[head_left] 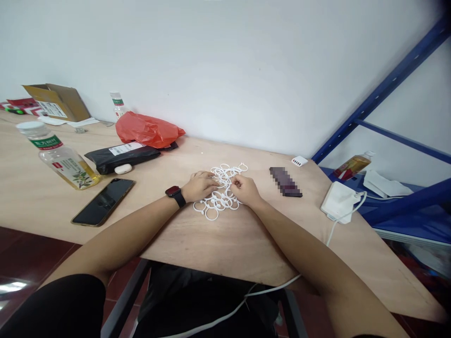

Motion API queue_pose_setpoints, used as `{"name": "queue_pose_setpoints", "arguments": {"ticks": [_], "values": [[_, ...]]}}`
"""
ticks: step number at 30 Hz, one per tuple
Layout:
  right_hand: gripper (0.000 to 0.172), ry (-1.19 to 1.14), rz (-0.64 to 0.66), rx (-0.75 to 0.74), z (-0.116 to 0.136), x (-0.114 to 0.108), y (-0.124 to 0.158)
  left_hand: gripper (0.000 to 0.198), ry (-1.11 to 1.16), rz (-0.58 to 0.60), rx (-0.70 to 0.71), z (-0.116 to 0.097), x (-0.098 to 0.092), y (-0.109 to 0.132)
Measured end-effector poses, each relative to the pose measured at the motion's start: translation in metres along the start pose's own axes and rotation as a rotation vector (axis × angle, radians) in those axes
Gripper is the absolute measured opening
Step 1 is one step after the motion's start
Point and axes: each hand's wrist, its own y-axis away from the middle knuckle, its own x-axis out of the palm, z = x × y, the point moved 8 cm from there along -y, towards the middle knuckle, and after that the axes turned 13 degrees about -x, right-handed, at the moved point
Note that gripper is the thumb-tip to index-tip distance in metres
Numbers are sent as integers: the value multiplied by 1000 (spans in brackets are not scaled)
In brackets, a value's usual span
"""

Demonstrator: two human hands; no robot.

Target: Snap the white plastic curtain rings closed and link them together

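Observation:
A loose pile of white plastic rings (212, 214), several of them overlapping, lies on the wooden table between my hands. They look like curtain rings with small knobs. My left hand (200, 186) wears a black watch (175, 194) at the wrist and rests palm down on the pile's left side, fingers stretched toward the middle. At the right side of the pile, my right hand (244, 190) is closed, thumb and forefinger pinched on a white ring. That ring is mostly hidden by the fingers.
A phone (104, 202), a tea bottle (66, 164), a white earbud case (123, 168), a black parcel (123, 157) and a red bag (148, 129) stand to the left. To the right are a pixelated dark object (286, 182), a white charger (340, 202) with a cable, and a blue rack (387, 84).

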Motion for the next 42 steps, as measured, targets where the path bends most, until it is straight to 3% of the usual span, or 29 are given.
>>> {"name": "queue_pose_setpoints", "arguments": {"ticks": [4, 8, 16, 21, 26, 35, 42], "values": [[6, 35, 198, -4, 4, 15, 1, 23, -6, 20, -78, 4, -1, -2], [5, -11, 220, -55, 9, 16, 1, 18, 8, -12, -117, 8, -8, -1], [14, -106, 8, -38, 2, 6, -2, 20, 176, -126, 13, -4, -22, 5], [23, -119, -7, -69, 2, 5, -2, 17, 378, -123, 89, -8, -23, 5], [18, -121, -92, -135, 12, -2, -1, 16, 493, -188, 183, -20, -34, 12], [15, -173, -240, -213, 27, -13, 3, 13, 460, -232, 267, -36, -39, 22], [11, -165, -258, -223, 32, -13, 6, 16, 395, -260, 319, -41, -41, 24]]}}
